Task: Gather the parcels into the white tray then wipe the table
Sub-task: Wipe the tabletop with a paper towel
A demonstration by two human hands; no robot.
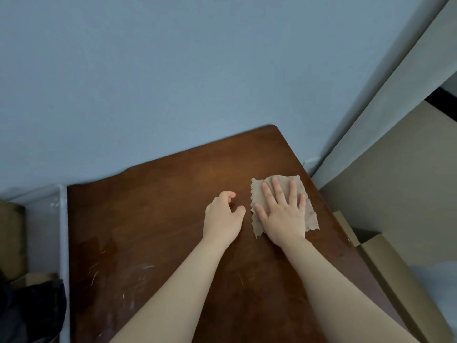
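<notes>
While the right hand point(284, 215) lies flat on the tan cloth point(311, 217), its fingers point(277, 191) are straight and spread wide, pressing the cloth against the brown table point(148, 219). The cloth sits near the table's far right corner, close to the right edge. It is a ragged-edged rectangle, lying mostly flat, with a slight bulge by the middle fingertip. It shows on every side of the hand: a strip beyond the fingertips, a frayed margin left of the index finger, and a wider flap to the right of the little finger, reaching back towards the wrist. The heel of the palm reaches the cloth's near edge.

The left hand point(222, 216) rests on the bare wood just beside the cloth's left edge (whether the thumb tip touches the cloth I cannot tell). Its fingers point(228, 194) are loosely curled and hold nothing.

A white tray point(63, 231) stands against the table's left side, only its rim and one wall in view. Behind that wall show a brown shape point(11, 231) and something dark point(32, 308), too cropped to make out. Flat cardboard point(400, 288) lies off the right edge. A pale blue wall point(173, 70) rises behind the table.
</notes>
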